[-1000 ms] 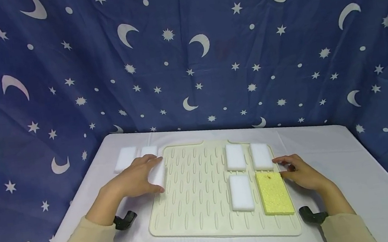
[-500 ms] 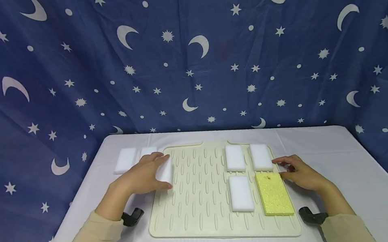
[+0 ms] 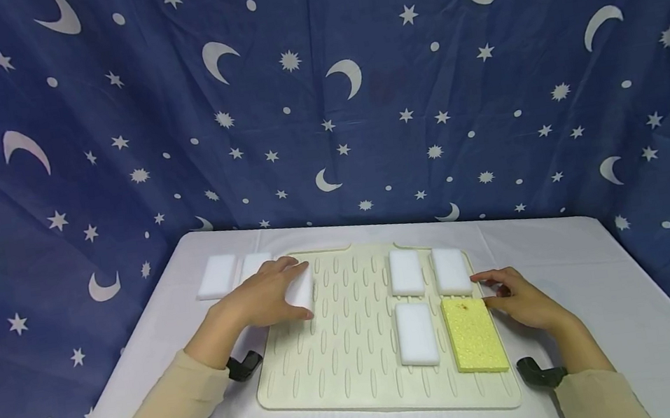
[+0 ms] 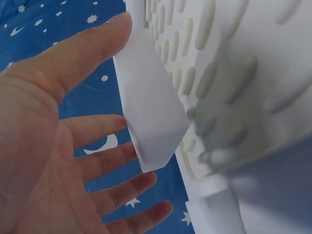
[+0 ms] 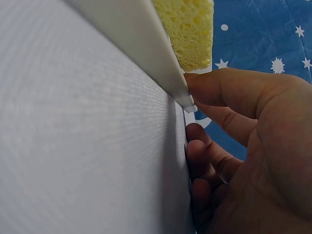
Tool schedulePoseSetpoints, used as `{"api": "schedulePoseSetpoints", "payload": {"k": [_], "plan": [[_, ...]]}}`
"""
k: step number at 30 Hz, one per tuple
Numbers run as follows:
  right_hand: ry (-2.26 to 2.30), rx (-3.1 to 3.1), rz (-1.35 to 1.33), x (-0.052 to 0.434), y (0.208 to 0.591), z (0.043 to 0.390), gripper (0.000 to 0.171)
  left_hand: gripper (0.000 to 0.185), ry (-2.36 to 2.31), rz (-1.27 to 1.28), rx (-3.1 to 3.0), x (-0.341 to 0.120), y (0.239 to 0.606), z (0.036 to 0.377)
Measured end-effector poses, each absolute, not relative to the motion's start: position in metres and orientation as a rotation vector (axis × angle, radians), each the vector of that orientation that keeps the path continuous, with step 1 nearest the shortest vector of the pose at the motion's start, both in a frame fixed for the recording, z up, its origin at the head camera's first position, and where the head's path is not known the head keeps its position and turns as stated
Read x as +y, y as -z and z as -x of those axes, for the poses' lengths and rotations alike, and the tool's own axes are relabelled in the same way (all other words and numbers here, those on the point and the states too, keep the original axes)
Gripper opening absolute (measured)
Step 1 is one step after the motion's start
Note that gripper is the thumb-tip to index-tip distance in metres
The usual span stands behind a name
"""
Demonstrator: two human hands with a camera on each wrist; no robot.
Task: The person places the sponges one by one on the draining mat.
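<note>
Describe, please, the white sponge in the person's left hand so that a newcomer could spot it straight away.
Start at the cream ridged mat on the white table. Over its left part, the left hand pinches a white sponge. It alone is held; the other white ones lie flat.

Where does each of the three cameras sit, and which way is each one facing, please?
Head: worn high, looking forward and down at the ridged mat on the table; both hands, sleeves and wrist mounts show.
Left wrist: under the left hand, looking past palm and fingers at the white sponge it grips above the mat.
Right wrist: low beside the right hand, looking along the tablecloth at the mat's edge and the yellow sponge.
Shared: mat in all three; each sponge also in the head view.
</note>
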State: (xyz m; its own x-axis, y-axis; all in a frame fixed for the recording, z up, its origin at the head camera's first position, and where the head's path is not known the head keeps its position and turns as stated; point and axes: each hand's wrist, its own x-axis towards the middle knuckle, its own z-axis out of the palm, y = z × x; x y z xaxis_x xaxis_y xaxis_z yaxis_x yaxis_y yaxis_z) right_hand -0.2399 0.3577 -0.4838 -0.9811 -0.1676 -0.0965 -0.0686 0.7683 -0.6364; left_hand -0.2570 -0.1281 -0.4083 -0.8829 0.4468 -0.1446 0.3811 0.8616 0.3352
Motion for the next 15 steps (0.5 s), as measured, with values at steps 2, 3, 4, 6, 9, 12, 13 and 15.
{"api": "schedulePoseSetpoints", "payload": {"k": [2, 3, 4, 6, 9, 12, 13, 15], "plan": [[1.008, 2.812, 0.190, 0.357, 0.483, 0.240, 0.047, 0.099, -0.443, -0.644, 2.820, -0.125, 0.407, 0.258], [1.011, 2.811, 0.190, 0.357, 0.483, 0.240, 0.047, 0.099, -0.443, -0.645, 2.818, -0.123, 0.406, 0.258], [1.013, 2.810, 0.191, 0.357, 0.483, 0.240, 0.047, 0.099, -0.443, -0.647, 2.818, -0.121, 0.406, 0.259], [1.015, 2.810, 0.193, 0.357, 0.483, 0.241, 0.047, 0.099, -0.438, -0.654, 2.819, -0.117, 0.404, 0.260], [1.016, 2.813, 0.199, 0.358, 0.484, 0.241, 0.047, 0.100, -0.438, -0.671, 2.820, -0.112, 0.403, 0.263], [1.017, 2.814, 0.201, 0.358, 0.484, 0.241, 0.047, 0.101, -0.439, -0.679, 2.820, -0.106, 0.403, 0.265], [1.016, 2.813, 0.199, 0.358, 0.485, 0.241, 0.047, 0.101, -0.438, -0.682, 2.819, -0.104, 0.403, 0.266], [1.018, 2.809, 0.196, 0.359, 0.485, 0.241, 0.048, 0.101, -0.434, -0.685, 2.818, -0.101, 0.403, 0.267]]}}
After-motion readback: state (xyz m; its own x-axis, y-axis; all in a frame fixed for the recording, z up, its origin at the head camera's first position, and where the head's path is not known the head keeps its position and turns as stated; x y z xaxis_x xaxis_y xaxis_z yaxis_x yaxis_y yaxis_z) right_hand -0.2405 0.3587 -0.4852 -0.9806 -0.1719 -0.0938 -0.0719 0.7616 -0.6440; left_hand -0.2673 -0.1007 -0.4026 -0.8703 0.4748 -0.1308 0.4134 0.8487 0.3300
